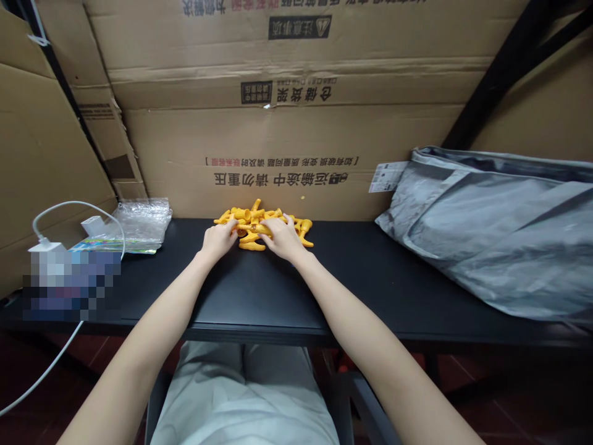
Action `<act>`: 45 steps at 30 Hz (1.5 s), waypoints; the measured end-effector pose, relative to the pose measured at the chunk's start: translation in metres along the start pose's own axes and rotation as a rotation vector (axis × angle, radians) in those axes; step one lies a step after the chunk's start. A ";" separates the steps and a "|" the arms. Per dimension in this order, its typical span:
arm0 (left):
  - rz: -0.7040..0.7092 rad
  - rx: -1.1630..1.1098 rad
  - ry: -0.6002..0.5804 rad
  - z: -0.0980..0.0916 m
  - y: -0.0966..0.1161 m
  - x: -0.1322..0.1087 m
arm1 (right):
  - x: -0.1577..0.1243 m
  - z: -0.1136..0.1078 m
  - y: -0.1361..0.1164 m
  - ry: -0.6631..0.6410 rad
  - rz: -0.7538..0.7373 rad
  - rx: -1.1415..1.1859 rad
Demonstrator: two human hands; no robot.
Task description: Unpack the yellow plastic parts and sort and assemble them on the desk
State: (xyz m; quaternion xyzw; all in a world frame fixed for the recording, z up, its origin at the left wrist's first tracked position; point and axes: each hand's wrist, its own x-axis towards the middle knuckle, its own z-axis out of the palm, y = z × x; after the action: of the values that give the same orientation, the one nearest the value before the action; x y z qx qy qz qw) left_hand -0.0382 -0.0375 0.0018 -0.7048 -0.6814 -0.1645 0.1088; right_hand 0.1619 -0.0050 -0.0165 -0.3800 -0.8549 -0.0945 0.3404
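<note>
At the far left a brown cardboard panel [37, 154] stands beside the bench [259, 296], which has a dark top. A white cable [78, 202] loops up from a white power adapter [49, 253], and just beside that is a blocked-out patch, so I can't tell what lies there. Next comes a clear plastic wrapping [143, 225], crinkled and shiny, lying partly over something flat with a colourful edge, with a small white block [94, 225] at its left.

Toward the middle, someone in pale trousers [245, 395] sits with both bare arms stretched over the bench. The left hand [217, 240] has its grip closed around the left end of a yellow piece [249, 227], thumb and fingers pinched together. That piece lies across the gap between the two hands, above the front of a pile of yellow pieces [241, 214]. The pile sits on the bench near its back edge, close to a tall cardboard sheet [278, 136] printed with upside-down characters. The right hand [281, 238] has its grip on the same piece from the other end, with its index finger raised a little; more of the pile shows past it.

Farther right, well apart from the hands, a large grey bag [482, 235] slumps on the bench, a white label [388, 177] poking out at its left. Behind it a black post [500, 80] slants upward.
</note>
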 end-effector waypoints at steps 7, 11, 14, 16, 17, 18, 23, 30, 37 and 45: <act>-0.091 -0.061 0.017 -0.001 -0.003 0.001 | 0.000 0.001 -0.005 -0.002 -0.020 0.027; -0.180 -0.153 0.088 0.000 -0.013 0.003 | 0.000 0.000 -0.004 0.003 -0.016 0.036; -0.250 -0.291 0.150 0.009 -0.025 0.009 | 0.000 -0.001 -0.004 -0.005 -0.007 0.042; -0.282 -0.400 0.199 0.016 -0.033 0.014 | 0.000 -0.001 -0.005 -0.012 0.002 0.045; -0.292 -0.458 0.222 0.020 -0.036 0.016 | 0.000 -0.001 -0.005 -0.015 0.008 0.046; -0.297 -0.521 0.239 0.024 -0.040 0.018 | 0.000 -0.001 -0.005 -0.017 0.013 0.048; -0.302 -0.786 0.346 0.029 -0.049 0.024 | 0.000 0.000 -0.006 -0.033 0.025 0.050; -0.276 -0.775 0.376 0.032 -0.074 0.032 | -0.001 0.001 -0.005 -0.047 0.028 0.046; -0.232 -0.264 0.092 0.048 -0.126 0.038 | -0.002 0.004 -0.002 -0.047 0.026 0.056; -0.145 -0.180 -0.109 0.053 -0.155 0.048 | -0.002 0.004 -0.002 -0.062 0.036 0.055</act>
State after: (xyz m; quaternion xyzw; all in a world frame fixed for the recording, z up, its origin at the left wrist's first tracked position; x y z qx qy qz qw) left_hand -0.1873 0.0343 -0.0396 -0.6686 -0.7180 -0.1935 -0.0043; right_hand 0.1588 -0.0057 -0.0206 -0.3885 -0.8603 -0.0531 0.3257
